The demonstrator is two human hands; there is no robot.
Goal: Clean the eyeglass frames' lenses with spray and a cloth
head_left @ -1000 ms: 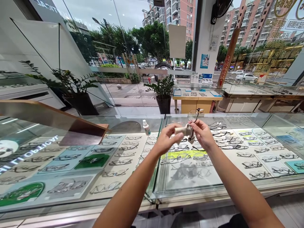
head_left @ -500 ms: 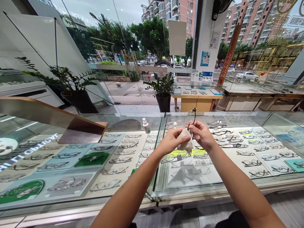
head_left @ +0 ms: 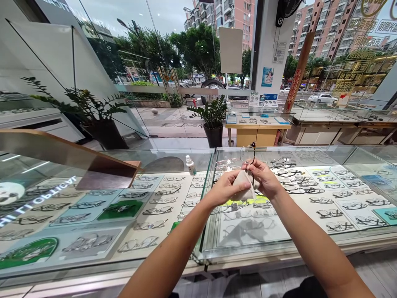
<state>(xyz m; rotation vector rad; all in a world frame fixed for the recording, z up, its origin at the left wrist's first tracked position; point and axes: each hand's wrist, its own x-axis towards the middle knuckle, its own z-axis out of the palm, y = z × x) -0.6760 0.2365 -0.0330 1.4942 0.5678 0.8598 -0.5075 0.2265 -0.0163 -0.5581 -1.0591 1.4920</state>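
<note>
Above the glass counter, my right hand [head_left: 262, 177] is closed on a pair of eyeglasses [head_left: 254, 154] with a dark frame. One lens ring and a dark hinge stick up above my fingers. My left hand [head_left: 228, 188] pinches a pale cleaning cloth [head_left: 245, 183], which is folded around the lower part of the glasses. The cloth and fingers hide that lower lens. Both hands are close together, nearly touching.
A small white spray bottle [head_left: 190, 165] stands on the counter left of my hands. Under the glass top [head_left: 214, 242] lie rows of eyeglasses [head_left: 328, 212]. A wooden-edged board [head_left: 105, 169] slants over the left counter. A potted plant [head_left: 214, 134] stands beyond.
The cloth has shifted and spread a little to the right around the lower lens, my left hand moving slightly with it. My right hand still holds the glasses in nearly the same place.
</note>
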